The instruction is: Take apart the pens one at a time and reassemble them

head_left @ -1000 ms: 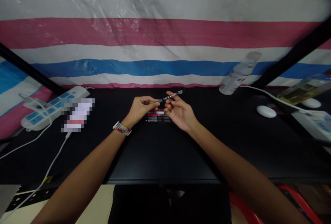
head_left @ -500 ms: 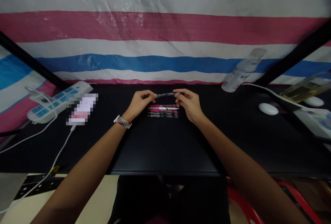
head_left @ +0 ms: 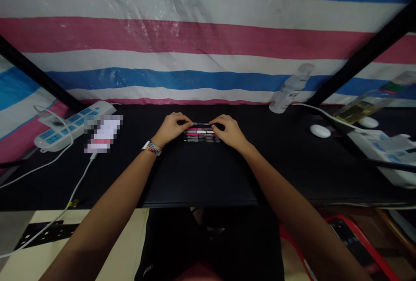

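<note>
A dark pen (head_left: 201, 124) lies crosswise between my hands, at the far side of a row of pens. My left hand (head_left: 172, 126) pinches its left end between thumb and fingers. At the other end, the thumb and fingers of my right hand (head_left: 229, 131) close on the same pen. Just nearer to me, several pens lie side by side on the black desk (head_left: 201, 172), among them a pink and white pen (head_left: 201, 132) and a clear, dark-tipped pen (head_left: 201, 140). A colourful woven band (head_left: 152, 147) circles my left wrist.
On the left are a white power strip (head_left: 74, 127) and a blurred-out phone (head_left: 104, 134) on a white cable (head_left: 81, 181). To the right stand a white bottle (head_left: 289, 90) and a tilted bottle of yellowish liquid (head_left: 360, 103). A white mouse-like object (head_left: 320, 131) and another power strip (head_left: 383, 151) are there too.
Both hands have lowered the dark pen from above the desk to the far side of the row. The view has turned slightly to the right.
</note>
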`<state>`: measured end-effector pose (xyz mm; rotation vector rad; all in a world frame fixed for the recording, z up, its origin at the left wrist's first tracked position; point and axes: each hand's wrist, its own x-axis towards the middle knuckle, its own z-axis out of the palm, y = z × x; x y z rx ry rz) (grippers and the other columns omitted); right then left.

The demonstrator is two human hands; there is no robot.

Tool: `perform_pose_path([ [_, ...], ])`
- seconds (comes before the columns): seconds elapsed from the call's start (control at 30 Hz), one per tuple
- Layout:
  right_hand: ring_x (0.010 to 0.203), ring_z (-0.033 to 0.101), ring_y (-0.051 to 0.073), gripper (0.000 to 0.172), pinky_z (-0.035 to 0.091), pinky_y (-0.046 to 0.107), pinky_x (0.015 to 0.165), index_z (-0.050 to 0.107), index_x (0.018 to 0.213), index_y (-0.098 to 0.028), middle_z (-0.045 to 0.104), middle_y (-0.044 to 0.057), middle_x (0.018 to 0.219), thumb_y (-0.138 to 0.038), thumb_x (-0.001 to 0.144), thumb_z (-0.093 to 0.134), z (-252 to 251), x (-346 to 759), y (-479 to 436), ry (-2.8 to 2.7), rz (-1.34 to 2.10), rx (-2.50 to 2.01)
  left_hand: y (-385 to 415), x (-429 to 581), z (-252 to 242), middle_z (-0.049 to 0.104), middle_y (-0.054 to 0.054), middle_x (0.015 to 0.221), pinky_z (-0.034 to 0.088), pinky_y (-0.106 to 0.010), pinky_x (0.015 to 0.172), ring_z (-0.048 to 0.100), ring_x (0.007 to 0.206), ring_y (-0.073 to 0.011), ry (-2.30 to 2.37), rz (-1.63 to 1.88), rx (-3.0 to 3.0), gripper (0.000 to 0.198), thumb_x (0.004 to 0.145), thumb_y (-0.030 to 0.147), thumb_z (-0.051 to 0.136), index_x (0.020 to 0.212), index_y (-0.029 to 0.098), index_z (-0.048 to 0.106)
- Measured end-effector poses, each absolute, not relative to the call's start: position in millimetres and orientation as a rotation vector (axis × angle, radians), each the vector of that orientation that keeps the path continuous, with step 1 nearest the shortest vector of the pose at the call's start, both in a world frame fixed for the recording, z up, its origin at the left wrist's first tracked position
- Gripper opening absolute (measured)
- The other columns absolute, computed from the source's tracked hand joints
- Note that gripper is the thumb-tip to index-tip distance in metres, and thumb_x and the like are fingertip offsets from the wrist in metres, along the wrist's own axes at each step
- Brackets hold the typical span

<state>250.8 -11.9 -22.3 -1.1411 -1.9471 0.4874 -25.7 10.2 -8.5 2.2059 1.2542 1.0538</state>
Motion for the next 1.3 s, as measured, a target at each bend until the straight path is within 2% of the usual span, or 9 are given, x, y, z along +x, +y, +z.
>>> perform_pose_path([
  [0.2, 0.105, 0.064, 0.032, 0.021, 0.050, 0.053, 0.102, 0.087, 0.101, -0.030, 0.077, 0.008, 0.104, -0.029, 0.098, 0.066, -17.8, 249.6, -17.3, -1.978, 0.501, -1.152, 10.3, -28.8, -11.1, 0.080, -0.008, 0.093, 0.046, -0.046, 0.097, 0.062, 0.090, -0.0286, 1.214, 0.975, 2.373, 0.015, 0.093, 0.038, 0.075, 0.090, 0.028, 0.087],
  [0.37, 0.103, 0.063, 0.032, 0.020, 0.050, 0.052, 0.102, 0.087, 0.099, -0.029, 0.077, 0.008, 0.101, -0.028, 0.096, 0.068, -17.0, 248.2, -18.4, -1.949, 0.523, -1.155, 9.0, -25.9, -11.1, 0.077, -0.008, 0.086, 0.045, -0.045, 0.096, 0.060, 0.086, -0.0281, 1.210, 1.013, 2.342, 0.020, 0.096, 0.036, 0.070, 0.084, 0.027, 0.084],
  [0.6, 0.104, 0.066, 0.032, 0.023, 0.050, 0.052, 0.102, 0.086, 0.103, -0.027, 0.079, 0.009, 0.103, -0.026, 0.098, 0.063, -20.4, 248.0, -17.7, -1.963, 0.440, -1.192, 11.2, -25.5, -14.5, 0.080, -0.008, 0.090, 0.047, -0.044, 0.094, 0.064, 0.088, -0.0277, 1.245, 1.043, 2.319, 0.025, 0.098, 0.035, 0.064, 0.085, 0.025, 0.084],
  [0.77, 0.105, 0.072, 0.029, 0.024, 0.052, 0.050, 0.106, 0.084, 0.107, -0.025, 0.082, 0.007, 0.105, -0.026, 0.092, 0.066, -26.9, 242.8, -12.9, -1.713, 0.575, -1.191, 8.4, -9.6, -18.3, 0.081, -0.008, 0.094, 0.053, -0.040, 0.096, 0.073, 0.094, -0.0255, 1.244, 1.264, 1.849, 0.029, 0.101, 0.038, 0.061, 0.088, 0.022, 0.083],
  [0.93, 0.111, 0.075, 0.027, 0.023, 0.055, 0.044, 0.105, 0.082, 0.100, -0.025, 0.083, 0.007, 0.110, -0.033, 0.093, 0.062, -34.7, 222.9, -7.8, -1.245, 0.804, -1.126, 4.4, 17.1, -23.4, 0.082, -0.007, 0.099, 0.055, -0.038, 0.100, 0.074, 0.099, -0.0231, 1.115, 1.437, 1.557, 0.024, 0.100, 0.034, 0.062, 0.090, 0.021, 0.080],
  [1.17, 0.103, 0.076, 0.026, 0.023, 0.055, 0.042, 0.100, 0.083, 0.087, -0.025, 0.085, 0.006, 0.101, -0.029, 0.088, 0.060, -33.7, 204.9, -10.1, -1.217, 0.875, -1.109, -2.6, 24.3, -24.6, 0.080, -0.007, 0.098, 0.055, -0.034, 0.090, 0.072, 0.096, -0.0212, 1.102, 1.434, 1.407, 0.021, 0.095, 0.033, 0.064, 0.087, 0.021, 0.079],
  [1.3, 0.102, 0.074, 0.026, 0.023, 0.055, 0.043, 0.100, 0.082, 0.083, -0.025, 0.084, 0.005, 0.098, -0.027, 0.086, 0.060, -31.0, 205.8, -16.7, -1.178, 0.890, -1.102, -9.9, 24.6, -22.7, 0.080, -0.008, 0.099, 0.055, -0.035, 0.090, 0.072, 0.096, -0.0211, 1.109, 1.409, 1.393, 0.021, 0.095, 0.032, 0.063, 0.086, 0.021, 0.078],
])
